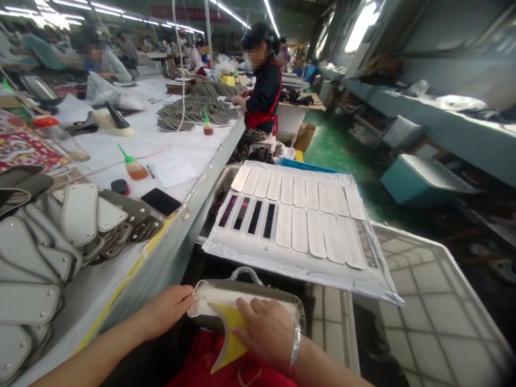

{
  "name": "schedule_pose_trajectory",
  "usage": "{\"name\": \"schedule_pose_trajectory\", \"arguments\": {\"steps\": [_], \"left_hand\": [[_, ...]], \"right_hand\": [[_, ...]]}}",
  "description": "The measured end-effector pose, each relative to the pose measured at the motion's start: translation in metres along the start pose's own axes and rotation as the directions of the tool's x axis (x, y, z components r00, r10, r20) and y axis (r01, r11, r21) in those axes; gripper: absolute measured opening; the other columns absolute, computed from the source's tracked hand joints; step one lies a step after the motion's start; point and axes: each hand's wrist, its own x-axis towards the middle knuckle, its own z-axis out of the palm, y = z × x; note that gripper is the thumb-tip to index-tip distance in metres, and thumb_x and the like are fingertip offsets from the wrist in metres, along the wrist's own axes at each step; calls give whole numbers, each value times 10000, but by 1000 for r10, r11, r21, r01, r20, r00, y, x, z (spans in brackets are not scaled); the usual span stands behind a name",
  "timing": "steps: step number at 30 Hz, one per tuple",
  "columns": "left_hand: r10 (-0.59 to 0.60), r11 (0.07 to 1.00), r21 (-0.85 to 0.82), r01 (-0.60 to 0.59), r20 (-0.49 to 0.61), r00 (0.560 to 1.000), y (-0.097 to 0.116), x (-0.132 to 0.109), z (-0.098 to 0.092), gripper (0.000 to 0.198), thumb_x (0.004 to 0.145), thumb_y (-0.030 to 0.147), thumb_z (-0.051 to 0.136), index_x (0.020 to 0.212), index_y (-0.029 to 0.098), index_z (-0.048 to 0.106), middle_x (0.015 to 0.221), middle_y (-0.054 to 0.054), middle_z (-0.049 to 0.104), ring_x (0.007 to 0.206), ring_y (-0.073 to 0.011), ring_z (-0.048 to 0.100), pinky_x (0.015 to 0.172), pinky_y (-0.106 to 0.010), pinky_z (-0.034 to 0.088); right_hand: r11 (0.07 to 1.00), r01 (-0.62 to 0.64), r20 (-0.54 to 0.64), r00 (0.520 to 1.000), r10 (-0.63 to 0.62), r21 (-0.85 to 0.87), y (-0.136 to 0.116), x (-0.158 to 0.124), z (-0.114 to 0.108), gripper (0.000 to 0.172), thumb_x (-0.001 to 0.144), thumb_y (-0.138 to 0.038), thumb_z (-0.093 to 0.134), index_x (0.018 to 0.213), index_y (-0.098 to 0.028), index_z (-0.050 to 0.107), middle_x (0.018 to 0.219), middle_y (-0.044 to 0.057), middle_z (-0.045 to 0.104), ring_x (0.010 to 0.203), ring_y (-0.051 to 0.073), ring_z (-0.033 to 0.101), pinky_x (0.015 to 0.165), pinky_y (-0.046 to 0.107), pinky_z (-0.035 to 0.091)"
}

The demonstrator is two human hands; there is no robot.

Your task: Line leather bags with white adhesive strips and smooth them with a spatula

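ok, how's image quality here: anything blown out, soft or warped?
Head view: ceiling strip lights and the window at upper right glare white; head view: the right margin looks soft and stretched, wide-lens style, the turquoise bin included; head view: left hand, right hand and yellow piece read fairly clearly.

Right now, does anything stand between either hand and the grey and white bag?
Nothing visible blocks the left hand, on the left end of the bag. The right hand holds a flat yellow curved tool partly in front of it.
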Motion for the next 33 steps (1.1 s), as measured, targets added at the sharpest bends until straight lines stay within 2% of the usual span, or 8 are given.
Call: {"name": "schedule_pose_trajectory", "arguments": {"steps": [9, 11, 14, 17, 19, 22, 26, 33], "left_hand": [[-58, 944, 314, 103, -149, 987, 33, -7, 11, 298, 841, 347, 380, 630, 207, 536, 660, -62, 626, 660, -237, 577, 587, -292, 289], [-76, 953, 279, 119, -162, 984, 36, -6, 11, 296, 842, 361, 386, 628, 209, 524, 656, -55, 609, 672, -235, 572, 602, -293, 311], [-124, 979, -169, 115, -43, 991, 29, -5, 8, 356, 836, 467, 423, 613, 201, 504, 587, -10, 539, 593, -180, 519, 573, -273, 346], [-103, 718, -664, 207, 193, 976, 13, -4, 9, 474, 835, 590, 362, 623, 185, 487, 552, 8, 501, 511, -132, 477, 508, -254, 394], [-107, 556, -790, 258, 239, 965, 1, -3, 15, 447, 823, 579, 418, 633, 178, 471, 542, 15, 499, 475, -112, 483, 471, -241, 416], [-145, 447, -857, 257, 213, 966, -13, 1, 27, 330, 781, 487, 566, 704, 180, 475, 513, 54, 469, 400, -75, 461, 399, -195, 400], [-142, 475, -839, 267, 226, 964, -22, 9, 33, 332, 767, 498, 582, 768, 175, 505, 499, 50, 507, 350, -66, 452, 348, -175, 384], [-105, 639, -712, 291, 293, 950, -24, 20, 18, 350, 739, 481, 630, 720, 141, 552, 496, 27, 534, 387, -94, 482, 362, -193, 390]], "right_hand": [[994, 38, -73, 996, -45, -100, 2, -5, 9, 541, 875, -540, 321, 1289, -198, 390, 872, 132, 624, 678, 274, 614, 534, 395, 478], [994, 37, -72, 996, -45, -100, 4, -5, 11, 557, 874, -545, 313, 1322, -217, 345, 864, 133, 625, 652, 268, 613, 512, 390, 473], [995, 46, -72, 996, -53, -90, 8, -3, 15, 554, 874, -547, 306, 1324, -226, 346, 854, 138, 629, 651, 259, 616, 513, 373, 468], [996, 55, -85, 994, -61, -71, 11, -1, 19, 555, 870, -558, 299, 1302, -221, 386, 860, 144, 629, 668, 256, 622, 525, 359, 464], [996, 61, -86, 994, -66, -60, 13, 0, 20, 558, 870, -560, 294, 1304, -223, 393, 845, 143, 628, 659, 258, 624, 516, 352, 456], [997, 69, -80, 994, -72, -46, 14, -1, 18, 553, 872, -549, 301, 1307, -221, 396, 823, 137, 630, 647, 268, 625, 510, 354, 452], [997, 81, -48, 996, -82, -20, 14, 0, 11, 547, 877, -533, 313, 1312, -214, 398, 835, 137, 636, 650, 271, 625, 514, 359, 451], [997, 82, 11, 997, -82, -12, 16, 5, 7, 558, 870, -534, 343, 1327, -217, 385, 867, 141, 648, 645, 263, 622, 521, 349, 444]]}}
